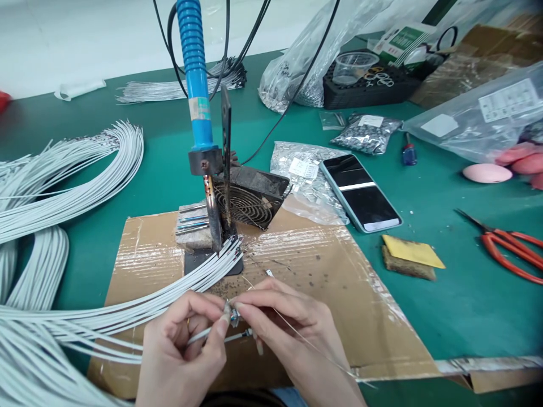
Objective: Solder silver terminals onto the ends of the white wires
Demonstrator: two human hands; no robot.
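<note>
My left hand (186,345) pinches the end of a thin white wire (199,334) between thumb and forefinger. My right hand (288,328) meets it fingertip to fingertip, pinching a small metal part (233,316) at the wire's tip; a thin strand of solder wire (309,345) runs under this hand to the lower right. Both hands hover over a taped cardboard sheet (322,277). Just beyond them stands a blue-handled soldering iron (195,85), clamped tip down on a dark metal stand (214,260).
A large bundle of white wires (63,186) fans in from the left. A small black fan (248,200) sits behind the stand. A phone (360,192), a yellow sponge (409,257), red scissors (509,249) and bags of parts (479,118) lie to the right on the green table (458,305).
</note>
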